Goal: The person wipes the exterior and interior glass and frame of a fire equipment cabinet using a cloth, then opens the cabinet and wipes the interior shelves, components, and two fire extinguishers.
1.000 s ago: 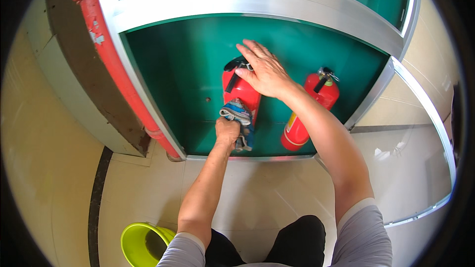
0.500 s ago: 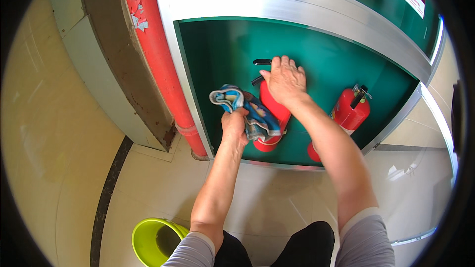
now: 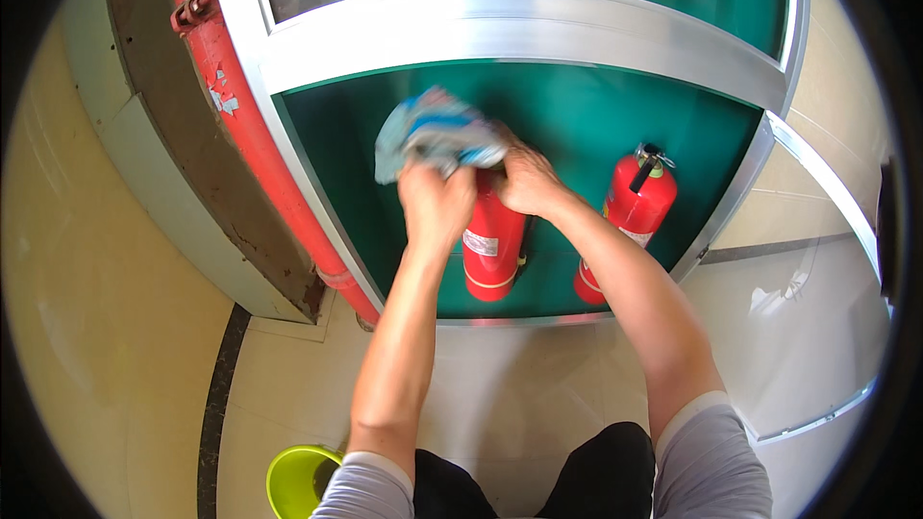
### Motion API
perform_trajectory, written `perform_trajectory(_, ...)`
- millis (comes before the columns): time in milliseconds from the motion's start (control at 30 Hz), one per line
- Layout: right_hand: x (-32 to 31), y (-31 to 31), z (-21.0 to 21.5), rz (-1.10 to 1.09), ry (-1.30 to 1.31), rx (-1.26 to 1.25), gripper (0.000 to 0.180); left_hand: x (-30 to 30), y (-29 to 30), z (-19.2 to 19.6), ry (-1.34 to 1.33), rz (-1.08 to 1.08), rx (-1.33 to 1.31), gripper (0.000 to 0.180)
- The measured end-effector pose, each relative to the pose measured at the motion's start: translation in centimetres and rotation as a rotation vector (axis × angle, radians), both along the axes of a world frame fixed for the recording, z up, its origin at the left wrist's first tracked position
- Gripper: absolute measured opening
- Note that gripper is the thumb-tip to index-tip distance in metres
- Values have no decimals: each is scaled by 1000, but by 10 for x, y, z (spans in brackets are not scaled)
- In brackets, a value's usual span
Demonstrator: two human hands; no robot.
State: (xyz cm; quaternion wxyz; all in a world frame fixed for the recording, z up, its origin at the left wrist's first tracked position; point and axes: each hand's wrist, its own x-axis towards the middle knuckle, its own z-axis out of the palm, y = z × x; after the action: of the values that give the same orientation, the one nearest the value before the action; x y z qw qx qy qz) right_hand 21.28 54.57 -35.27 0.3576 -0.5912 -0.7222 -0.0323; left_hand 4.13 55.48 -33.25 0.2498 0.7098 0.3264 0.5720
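Observation:
Inside the green-backed cabinet a red fire extinguisher (image 3: 493, 248) stands upright on the left, its head and handle hidden by the cloth and my hands. My left hand (image 3: 435, 202) is closed on a bunched, patterned blue and grey cloth (image 3: 433, 135), blurred by motion, at the extinguisher's top. Curled round the extinguisher's head from the right is my right hand (image 3: 527, 178); the cloth's edge meets its fingertips, which are partly hidden. A second red fire extinguisher (image 3: 642, 194) with a black handle stands to the right, touched by neither hand.
A silver metal frame (image 3: 519, 24) surrounds the cabinet opening, with its glass door (image 3: 803, 327) swung out on the right. Along the left runs a red pipe (image 3: 260, 163) with peeling paint. On the tiled floor a yellow-green bucket (image 3: 298, 481) stands by my left elbow.
My left hand has raised the cloth to the extinguisher's top. My right hand has gone from lying over the handle to curling round the head. The view has shifted.

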Motion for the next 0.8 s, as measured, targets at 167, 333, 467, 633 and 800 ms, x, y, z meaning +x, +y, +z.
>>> perform_trajectory(167, -13, -37, -9, -27, 264, -241, 38, 48, 8, 12, 827, 240, 481, 56)
perform_trajectory(333, -33, -66, -85, -42, 360, 388, 46, 71, -3, 15, 1082, 254, 518, 53)
perform_trajectory(467, -41, -77, -128, 61, 419, 103, 30, 71, 16, 16, 1325, 77, 854, 48)
perform_trajectory(633, -20, -78, -165, 27, 513, 74, 13, 51, 27, 17, 1128, 157, 670, 54)
perform_trajectory(800, -9, -85, -171, 18, 518, 22, 10, 48, 23, 4, 1032, 454, 525, 59)
